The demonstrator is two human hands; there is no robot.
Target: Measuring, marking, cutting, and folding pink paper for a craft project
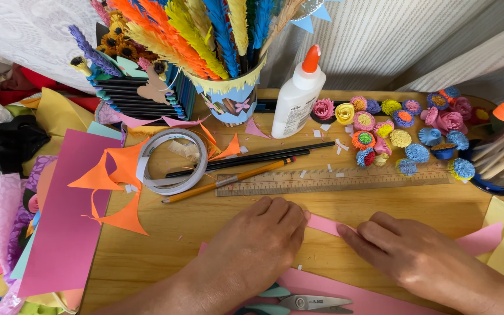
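Cluttered wooden surface (205, 221): my left hand (261, 242) and right hand (406, 251) press flat, fingers closed, on the pink paper strip (322, 223); I keep it taut, edges aligned.

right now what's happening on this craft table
A person is working on a pink paper strip lying on a wooden table. The left hand presses down on one end while the right hand pinches the strip further along. Scissors lie on a larger pink sheet near the table edge. Beyond the hands lie a ruler, a pencil, a tape roll, a glue bottle and small rolled paper flowers.
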